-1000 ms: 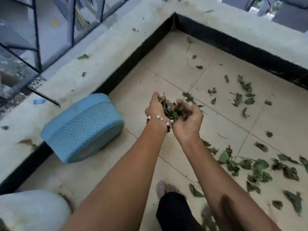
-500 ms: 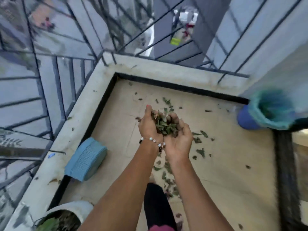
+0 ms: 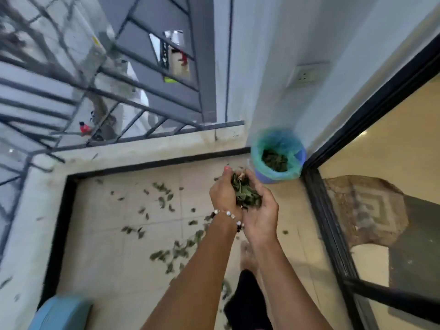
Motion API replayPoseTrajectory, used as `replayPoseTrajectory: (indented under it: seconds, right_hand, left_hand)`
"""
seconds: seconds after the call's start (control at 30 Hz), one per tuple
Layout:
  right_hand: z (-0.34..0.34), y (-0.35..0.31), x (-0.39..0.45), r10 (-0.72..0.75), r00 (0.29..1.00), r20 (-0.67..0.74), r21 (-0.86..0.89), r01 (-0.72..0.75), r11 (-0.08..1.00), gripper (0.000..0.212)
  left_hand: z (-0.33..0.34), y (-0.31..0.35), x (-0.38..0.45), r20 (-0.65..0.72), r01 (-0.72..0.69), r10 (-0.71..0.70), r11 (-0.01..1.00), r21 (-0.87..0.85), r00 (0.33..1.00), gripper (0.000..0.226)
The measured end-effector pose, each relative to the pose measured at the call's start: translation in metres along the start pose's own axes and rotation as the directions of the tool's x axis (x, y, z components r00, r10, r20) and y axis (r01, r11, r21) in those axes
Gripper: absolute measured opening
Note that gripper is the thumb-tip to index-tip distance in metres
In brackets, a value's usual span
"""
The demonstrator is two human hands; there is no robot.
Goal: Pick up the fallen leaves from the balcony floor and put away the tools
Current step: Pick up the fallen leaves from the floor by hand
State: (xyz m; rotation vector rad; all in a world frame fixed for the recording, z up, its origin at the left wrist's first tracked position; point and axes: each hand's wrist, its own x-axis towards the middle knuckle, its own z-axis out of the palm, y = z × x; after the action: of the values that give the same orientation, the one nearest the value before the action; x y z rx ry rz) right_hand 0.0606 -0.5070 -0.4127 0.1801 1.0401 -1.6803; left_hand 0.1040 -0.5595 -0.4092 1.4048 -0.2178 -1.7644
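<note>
Two hands, cupped together, hold one bundle of fallen leaves above the balcony floor [image 3: 100, 246], a pale tiled surface framed by a black skirting strip and a concrete ledge [image 3: 147, 148] carrying the metal railing [image 3: 100, 91]. At right, a dark-framed glass door [image 3: 357, 210] shows a patterned mat behind it; the door's lower part runs out of frame. Blue bin [image 3: 277, 160], lined with a green bag, stands in the corner between ledge, wall and door frame, just beyond the fingertips; it already contains dark green leaves, its rim smeared by motion blur. Blue basket [image 3: 63, 313] is cut off at the bottom-left edge, only its upper side showing. Left hand [image 3: 222, 192], beaded bracelet at the wrist, and right hand [image 3: 260, 210] press side by side, fingers curled up round the handful of leaves [image 3: 245, 194]: crumpled, dull green to brownish, overlapping, individual shapes hard to separate. Scattered leaves [image 3: 166, 254] lie loose on the tiles left of and below the forearms, several blurred. A bare foot and dark trouser leg are partly hidden under the right forearm. Against the frame half a second earlier: view has swung right, bin now sits close ahead of the hands with its contents visible, basket has shifted to the bottom corner, white pot no longer in view; the cupped grip is unchanged.
</note>
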Motion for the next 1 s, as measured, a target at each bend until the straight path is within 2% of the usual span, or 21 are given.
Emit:
replayPoseTrajectory:
  seconds: [0.13, 0.27, 0.43, 0.5, 0.6, 0.7, 0.87, 1.0]
  right_hand:
    - [-0.042, -0.058, 0.126, -0.048, 0.994, -0.097, -0.012, 0.047, 0.999, 0.037]
    - [-0.071, -0.090, 0.235, -0.060, 0.989, -0.132, -0.042, 0.055, 0.998, 0.034]
    - [-0.100, -0.102, 0.343, 0.034, 0.962, -0.270, -0.062, -0.052, 0.997, 0.039]
    - [-0.107, -0.101, 0.372, 0.105, 0.958, -0.267, -0.049, -0.122, 0.991, 0.045]
    - [-0.110, -0.107, 0.391, 0.163, 0.918, -0.361, -0.061, -0.198, 0.978, 0.059]
    - [-0.108, -0.110, 0.387, 0.144, 0.887, -0.438, -0.091, -0.203, 0.975, 0.069]
    - [-0.087, -0.111, 0.348, 0.153, 0.908, -0.390, -0.088, -0.202, 0.975, 0.083]
    - [-0.046, -0.104, 0.298, 0.134, 0.946, -0.296, -0.143, -0.182, 0.973, 0.076]
  left_hand:
    - [0.096, -0.058, 0.090, 0.018, 0.076, -0.078, 0.990, 0.116, 0.997, 0.028]
    - [0.157, -0.102, 0.172, 0.038, 0.134, -0.145, 0.968, 0.212, 0.989, 0.023]
    - [0.205, -0.132, 0.255, 0.002, 0.252, -0.264, 0.923, 0.292, 0.964, 0.067]
    - [0.218, -0.131, 0.274, 0.040, 0.315, -0.339, 0.908, 0.277, 0.940, 0.079]
    - [0.224, -0.123, 0.292, 0.007, 0.399, -0.414, 0.882, 0.252, 0.910, 0.082]
    - [0.215, -0.114, 0.299, -0.026, 0.452, -0.458, 0.865, 0.221, 0.889, 0.092]
    - [0.186, -0.090, 0.277, -0.040, 0.423, -0.425, 0.880, 0.216, 0.904, 0.108]
    - [0.153, -0.053, 0.237, -0.029, 0.375, -0.378, 0.902, 0.213, 0.925, 0.089]
